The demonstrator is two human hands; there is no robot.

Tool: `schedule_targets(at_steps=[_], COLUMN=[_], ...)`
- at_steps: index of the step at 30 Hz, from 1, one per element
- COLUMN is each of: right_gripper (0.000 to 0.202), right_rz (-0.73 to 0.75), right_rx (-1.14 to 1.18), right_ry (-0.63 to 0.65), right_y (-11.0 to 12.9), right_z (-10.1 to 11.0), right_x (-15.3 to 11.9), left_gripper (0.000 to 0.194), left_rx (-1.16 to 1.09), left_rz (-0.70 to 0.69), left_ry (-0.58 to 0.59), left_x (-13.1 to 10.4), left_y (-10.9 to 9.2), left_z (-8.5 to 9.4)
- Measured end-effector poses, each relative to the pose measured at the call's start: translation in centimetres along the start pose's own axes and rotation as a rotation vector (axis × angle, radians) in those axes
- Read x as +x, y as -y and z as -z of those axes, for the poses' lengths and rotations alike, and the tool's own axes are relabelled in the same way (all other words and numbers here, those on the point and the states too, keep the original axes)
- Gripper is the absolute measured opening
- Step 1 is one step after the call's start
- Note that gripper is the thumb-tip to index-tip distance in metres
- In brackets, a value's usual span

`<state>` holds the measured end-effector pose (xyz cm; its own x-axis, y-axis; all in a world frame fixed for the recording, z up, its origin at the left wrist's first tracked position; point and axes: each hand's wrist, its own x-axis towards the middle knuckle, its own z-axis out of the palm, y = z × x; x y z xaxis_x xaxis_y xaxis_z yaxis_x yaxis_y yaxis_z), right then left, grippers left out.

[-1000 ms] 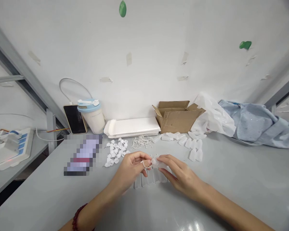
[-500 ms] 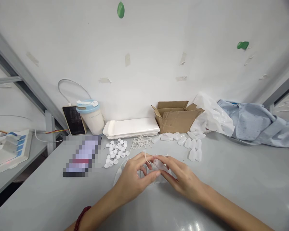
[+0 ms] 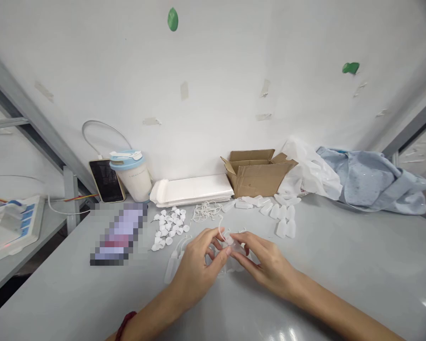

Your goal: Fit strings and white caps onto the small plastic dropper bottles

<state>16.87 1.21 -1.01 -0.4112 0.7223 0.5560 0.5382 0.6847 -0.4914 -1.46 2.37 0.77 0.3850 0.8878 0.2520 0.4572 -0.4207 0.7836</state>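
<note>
Where the dark-screened phone [image 3: 107, 181] leans: it is propped upright at the left end of the surface [image 3: 344, 274], just beside the lidded cup [image 3: 132, 182].
Flat device [image 3: 119, 235]: laid nearer the wearer, its screen blurred, perhaps so that it can be glanced at.
Caps [image 3: 168, 227]: spread in a loose patch, kept apart from the other parts, seemingly for easy picking one by one.
Looped bottles [image 3: 172, 267]: laid side by side, long axes running away from the wearer, looped ends at the far side; others are partly covered by the hands.
Left hand [image 3: 199, 255]: thumb and fingertips are closed around the neck end, probably to steady it; the cord loop [image 3: 220, 220] is left standing above the index fingertip.
Cords [image 3: 205, 211]: heaped beyond the hands, within reach of both.
Held bottle [image 3: 236, 246]: kept between the hands over the looped bottles; its neck is pointed left and slightly away from the wearer, its long axis roughly crosswise. Whether its cap is fully seated cannot be told.
Right hand [image 3: 266, 258]: the body is pinched between thumb and fingers, presumably so that the neck is left free.
Loose bottles [image 3: 281, 228]: grouped at the right, no loops seen on them, apparently sorted by kind; the open carton [image 3: 259, 182] is set behind.
</note>
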Motion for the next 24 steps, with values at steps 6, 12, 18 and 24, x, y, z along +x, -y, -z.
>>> schedule_targets(at_steps=[6,12,18,24], right_gripper=[0.015,0.011,0.01,0.023], right_rz=[-0.286,-0.485,-0.517,-0.506], right_rx=[0.149,0.318,0.181,-0.047], right_ry=[-0.037,-0.03,0.13,0.43], right_y=[0.4,0.9,-0.3,-2.0], right_z=[0.7,1.4,4.3,6.5], right_x=[0.9,1.7,2.4,2.4], left_gripper=[0.047,0.042,0.038,0.03], left_rx=[0.47,0.637,0.469,0.272], left_rz=[-0.576,-0.693,-0.575,-0.361], left_ry=[-0.233,-0.135,-0.068,0.148], left_x=[-0.5,0.7,2.4,3.2], left_y=[0.3,-0.5,-1.1,-1.8], left_z=[-0.7,-1.4,-2.7,-4.4])
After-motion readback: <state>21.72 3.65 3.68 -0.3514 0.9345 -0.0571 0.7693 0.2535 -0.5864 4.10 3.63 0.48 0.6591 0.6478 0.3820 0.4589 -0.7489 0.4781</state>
